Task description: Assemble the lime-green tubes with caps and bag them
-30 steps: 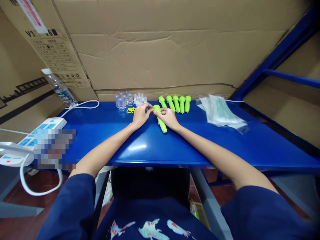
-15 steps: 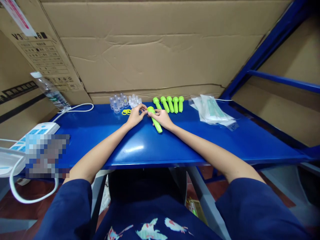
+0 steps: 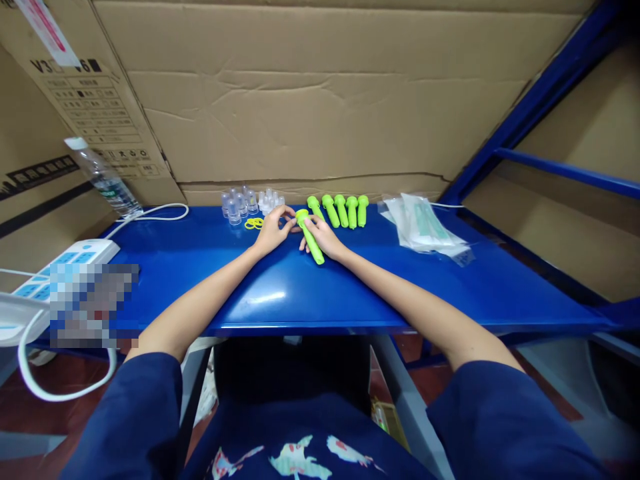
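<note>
Five green tubes (image 3: 341,210) lie finished in a row while the right hand (image 3: 324,237) grips a sixth green tube (image 3: 310,237) and the left hand (image 3: 273,230) pinches at its top end, with yellow rings (image 3: 254,223) left.

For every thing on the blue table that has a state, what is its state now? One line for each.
Green tube: lying tilted, held by right hand, left hand fingers at its top end.
Five green tubes: lying in a row, untouched.
Clear caps: standing clustered.
Yellow rings: loose, lying flat.
Plastic bags: stacked flat.
Bottle: capped, leaning on cardboard.
</note>
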Available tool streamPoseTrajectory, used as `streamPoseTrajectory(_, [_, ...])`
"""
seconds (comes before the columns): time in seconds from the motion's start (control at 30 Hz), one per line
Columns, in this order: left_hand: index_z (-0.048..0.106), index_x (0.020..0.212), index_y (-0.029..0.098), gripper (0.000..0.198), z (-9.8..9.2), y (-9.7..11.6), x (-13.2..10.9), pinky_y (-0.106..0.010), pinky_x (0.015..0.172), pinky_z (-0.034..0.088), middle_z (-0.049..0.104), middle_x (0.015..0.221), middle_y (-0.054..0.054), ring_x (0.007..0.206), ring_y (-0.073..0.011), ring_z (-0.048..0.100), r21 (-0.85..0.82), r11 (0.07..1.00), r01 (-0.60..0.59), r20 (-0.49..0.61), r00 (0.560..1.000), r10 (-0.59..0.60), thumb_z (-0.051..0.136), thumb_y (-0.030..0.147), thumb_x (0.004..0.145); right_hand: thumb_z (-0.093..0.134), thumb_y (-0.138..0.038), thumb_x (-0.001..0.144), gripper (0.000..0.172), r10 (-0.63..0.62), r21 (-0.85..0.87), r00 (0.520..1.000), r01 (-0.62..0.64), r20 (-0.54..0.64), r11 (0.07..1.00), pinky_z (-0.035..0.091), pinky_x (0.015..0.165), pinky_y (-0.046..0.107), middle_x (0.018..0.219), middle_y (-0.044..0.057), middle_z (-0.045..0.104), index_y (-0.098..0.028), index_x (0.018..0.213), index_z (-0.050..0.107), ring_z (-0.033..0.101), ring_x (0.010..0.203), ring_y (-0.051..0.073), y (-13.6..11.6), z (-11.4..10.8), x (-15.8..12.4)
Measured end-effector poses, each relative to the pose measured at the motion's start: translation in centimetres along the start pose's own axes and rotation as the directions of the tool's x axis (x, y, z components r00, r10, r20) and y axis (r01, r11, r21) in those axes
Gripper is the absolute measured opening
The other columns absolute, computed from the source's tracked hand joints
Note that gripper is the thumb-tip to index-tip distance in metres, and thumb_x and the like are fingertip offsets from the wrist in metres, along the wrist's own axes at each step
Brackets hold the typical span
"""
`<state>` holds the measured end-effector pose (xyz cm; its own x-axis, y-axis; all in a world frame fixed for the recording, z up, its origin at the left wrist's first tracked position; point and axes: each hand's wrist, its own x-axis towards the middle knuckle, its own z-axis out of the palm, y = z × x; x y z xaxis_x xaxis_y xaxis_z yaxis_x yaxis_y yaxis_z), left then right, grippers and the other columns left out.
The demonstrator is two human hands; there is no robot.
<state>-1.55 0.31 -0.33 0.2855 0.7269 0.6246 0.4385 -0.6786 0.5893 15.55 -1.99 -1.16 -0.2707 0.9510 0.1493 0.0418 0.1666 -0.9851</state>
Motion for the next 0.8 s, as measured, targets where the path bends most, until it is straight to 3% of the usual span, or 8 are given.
streamPoseTrajectory(0.1, [0.062, 0.097, 0.017, 0.008, -0.2, 0.1, 0.0, -0.026, 0.076, 0.05, 0.072, 0.103, -0.005, 0.087, -0.0144, 0.068, 0.002, 1.0, -0.017, -0.008, 1.0, 0.017, 0.062, 0.015, 0.089, 0.048, -0.061, 0.1, 0.041, 0.0, 0.009, 1.0, 0.0, 0.006, 1.0, 0.047, 0.038, 0.023, 0.094, 0.008, 0.076, -0.022, 0.107, 0.041, 0.061, 0.042, 0.011, 0.2, 0.1, 0.1])
streamPoseTrajectory(0.43, [0.064, 0.099, 0.016, 0.011, -0.3, 0.2, 0.0, -0.026, 0.075, 0.05, 0.073, 0.103, -0.006, 0.089, -0.0154, 0.069, -0.012, 1.0, 0.02, 0.033, 0.999, -0.02, 0.065, 0.018, 0.088, 0.053, -0.062, 0.097, 0.047, -0.069, -0.033, 0.997, 0.067, -0.037, 0.997, 0.043, 0.034, 0.023, 0.087, 0.005, 0.075, -0.02, 0.116, 0.044, 0.057, 0.038, 0.01, 0.7, -0.2, -0.1])
streamPoseTrajectory(0.8, [0.061, 0.094, 0.016, 0.008, 0.1, -0.4, -0.2, -0.027, 0.072, 0.049, 0.069, 0.097, -0.005, 0.082, -0.0145, 0.066, -0.024, 0.997, -0.074, -0.012, 0.997, 0.074, 0.064, 0.015, 0.087, 0.059, -0.07, 0.09, 0.059, -0.135, -0.019, 0.991, 0.134, -0.025, 0.991, 0.044, 0.034, 0.024, 0.081, 0.004, 0.074, -0.019, 0.117, 0.045, 0.057, 0.039, 0.011, 1.3, -0.3, 0.0])
